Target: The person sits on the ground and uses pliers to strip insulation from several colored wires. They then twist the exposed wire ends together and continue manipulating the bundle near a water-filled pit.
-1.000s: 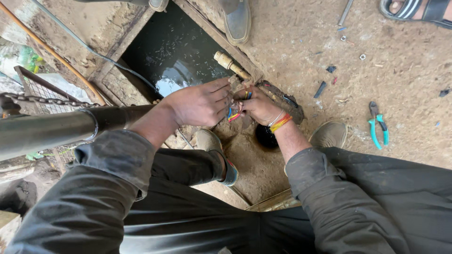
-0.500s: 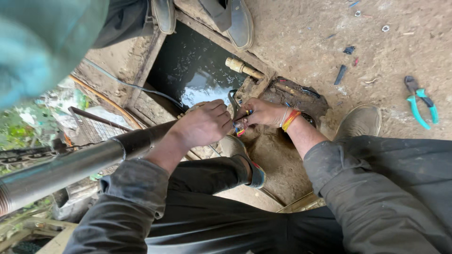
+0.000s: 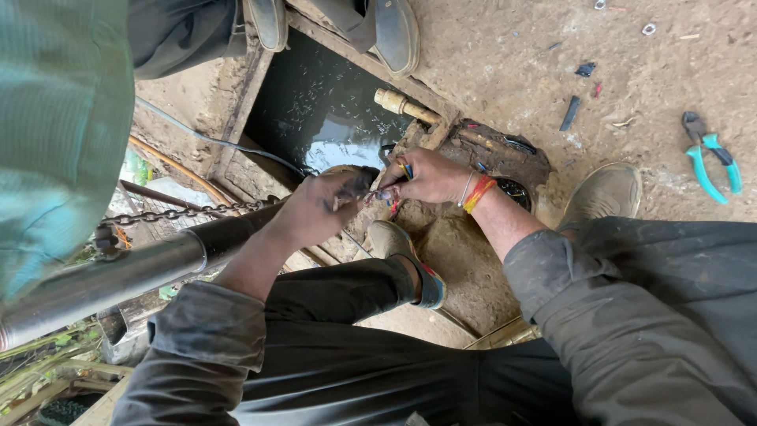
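- Since half a second ago your view has slid left and up: the pliers now lie further toward the right edge, and a teal sleeve of another person fills the upper left corner.
- Your left hand has stayed over the edge of the water-filled pit, fingers curled and smeared dark, thumb and fingertips pressed onto the thin coloured wires that run between your two hands.
- Your right hand pinches the other end of those wires, fingers closed tight around them; red, blue and yellow strands show just at the fingers.
- You wear red and orange threads at the right wrist.
- The wires sit right at the pit's rim, between the hands, above your left shoe.
- A long steel pipe slants from the lower left toward your left hand, and a chain hangs just above it.
- A brass-coloured pipe fitting sticks out at the far rim of the pit, near your right hand.
- Another person's shoes stand at the top edge of the pit.
- Your right shoe rests on the dirt ground, well apart from the pliers.
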